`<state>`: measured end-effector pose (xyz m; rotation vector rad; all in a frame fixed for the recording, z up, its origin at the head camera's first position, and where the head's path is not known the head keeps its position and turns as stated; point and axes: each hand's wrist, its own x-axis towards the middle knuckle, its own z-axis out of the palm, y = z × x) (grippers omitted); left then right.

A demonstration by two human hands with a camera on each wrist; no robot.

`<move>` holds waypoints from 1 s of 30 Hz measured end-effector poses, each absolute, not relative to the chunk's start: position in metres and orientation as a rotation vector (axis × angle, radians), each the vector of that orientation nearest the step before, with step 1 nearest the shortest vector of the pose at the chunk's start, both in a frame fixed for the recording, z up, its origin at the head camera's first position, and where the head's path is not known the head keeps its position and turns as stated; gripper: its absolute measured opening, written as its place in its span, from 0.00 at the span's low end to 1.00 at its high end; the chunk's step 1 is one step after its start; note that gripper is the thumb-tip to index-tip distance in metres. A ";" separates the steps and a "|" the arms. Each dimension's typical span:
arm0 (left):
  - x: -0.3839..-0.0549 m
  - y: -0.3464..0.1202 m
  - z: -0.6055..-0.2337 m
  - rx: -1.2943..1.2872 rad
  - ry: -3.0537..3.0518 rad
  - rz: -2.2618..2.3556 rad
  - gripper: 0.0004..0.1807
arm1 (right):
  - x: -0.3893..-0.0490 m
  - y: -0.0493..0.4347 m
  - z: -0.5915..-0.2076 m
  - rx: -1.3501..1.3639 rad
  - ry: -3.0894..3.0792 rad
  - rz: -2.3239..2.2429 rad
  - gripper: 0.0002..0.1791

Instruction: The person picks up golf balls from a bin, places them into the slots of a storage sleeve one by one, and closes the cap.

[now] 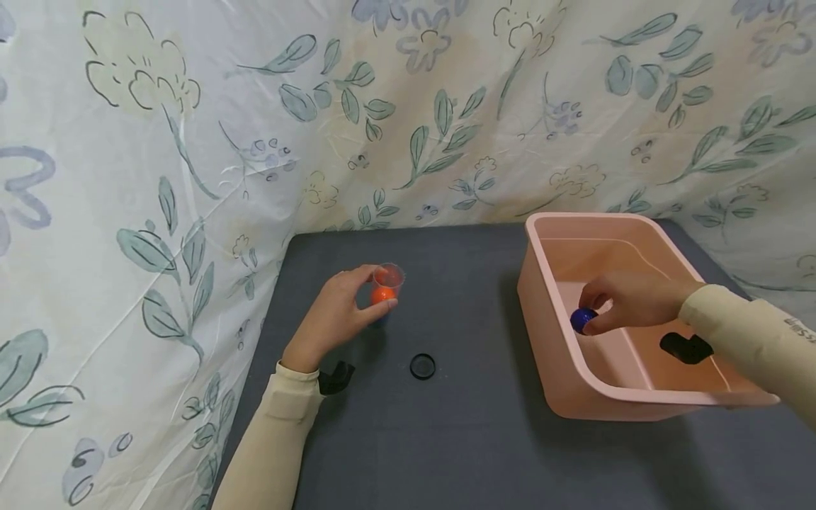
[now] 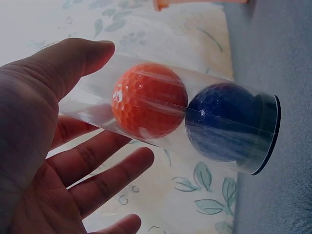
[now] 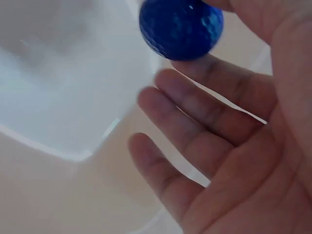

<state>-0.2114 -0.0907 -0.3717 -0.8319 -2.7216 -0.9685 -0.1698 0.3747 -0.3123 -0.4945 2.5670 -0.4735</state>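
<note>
Between thumb and fingers my left hand (image 1: pixel 338 308) holds a clear plastic tube (image 1: pixel 393 271) near its open top, upright on the dark table. Inside it, an orange golf ball (image 2: pixel 149 100) lies on top of a dark blue golf ball (image 2: pixel 222 122), which sits by the tube's black base (image 2: pixel 278 126). Over the pink bin (image 1: pixel 553 354), within its rim, my right hand (image 1: pixel 637 301) pinches another blue golf ball (image 3: pixel 180 29) between thumb and index finger. Its other fingers (image 3: pixel 168 109) are spread below the ball.
A round black cap (image 1: pixel 423 366) lies on the dark table (image 1: pixel 408 453), right of the left forearm. The pink bin stands at the table's right side. Floral cloth (image 1: pixel 446 142) hangs behind and along the left of the table.
</note>
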 end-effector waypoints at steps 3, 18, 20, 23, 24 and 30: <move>-0.211 -0.091 -0.372 -0.830 -2.726 -0.969 0.31 | -0.171 0.374 -0.301 -0.518 2.668 -0.509 0.16; -0.211 -0.091 -0.372 -0.844 -2.704 -0.971 0.30 | -0.176 0.351 -0.257 -0.334 3.103 -0.419 0.32; -0.211 -0.091 -0.373 -0.847 -2.701 -0.973 0.30 | -0.175 0.345 -0.253 -0.327 3.129 -0.500 0.31; -0.211 -0.091 -0.372 -0.850 -2.696 -0.970 0.29 | -0.174 0.334 -0.250 -0.354 3.169 -0.608 0.30; -0.211 -0.091 -0.372 -0.853 -2.691 -0.968 0.29 | -0.174 0.330 -0.249 -0.354 3.177 -0.640 0.30; -0.210 -0.090 -0.372 -0.861 -2.675 -0.958 0.31 | -0.173 0.300 -0.247 -0.354 3.140 -0.884 0.30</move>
